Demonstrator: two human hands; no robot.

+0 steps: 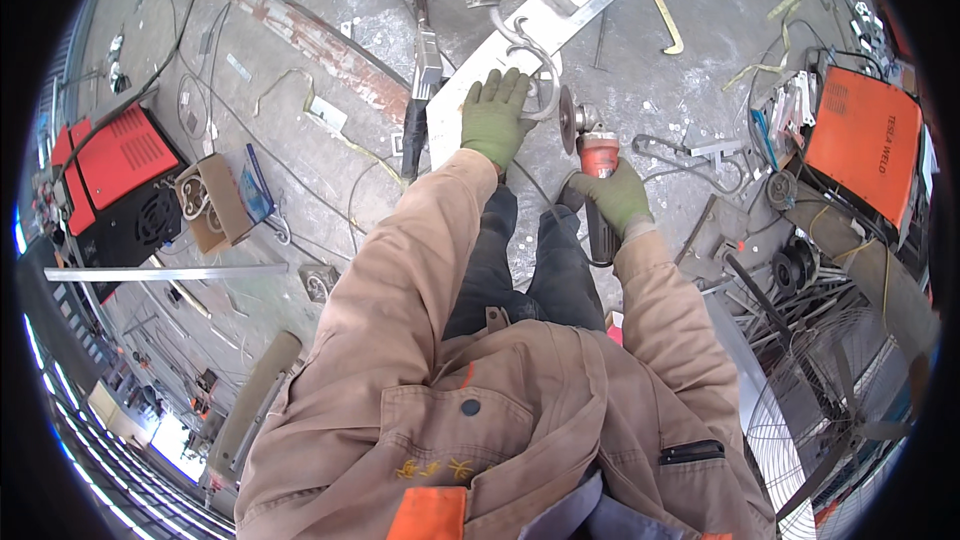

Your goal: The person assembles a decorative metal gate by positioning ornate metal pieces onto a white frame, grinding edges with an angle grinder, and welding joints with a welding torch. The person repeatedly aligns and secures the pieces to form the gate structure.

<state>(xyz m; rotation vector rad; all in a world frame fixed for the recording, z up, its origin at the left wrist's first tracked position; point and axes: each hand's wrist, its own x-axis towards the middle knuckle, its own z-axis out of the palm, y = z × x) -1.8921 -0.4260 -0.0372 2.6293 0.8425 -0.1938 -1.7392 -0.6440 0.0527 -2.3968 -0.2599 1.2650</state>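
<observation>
My right hand (620,198), in a green work glove, is closed round the body of a red and black angle grinder (600,157). The grinder's disc (568,120) stands on edge just right of a curled grey metal scroll (548,65); I cannot tell whether they touch. My left hand (492,122), gloved in green too, lies with its fingers stretched out over a white panel (445,128), its thumb beside the scroll's lower curl. What lies under the left palm is hidden.
Red welding machine (125,165) and open cardboard box (208,205) stand left. An orange machine (865,135) and wire fan guard (835,410) are on the right. A rusty beam (310,40), a yellow clamp-like bar (662,18) and cables lie on the concrete floor.
</observation>
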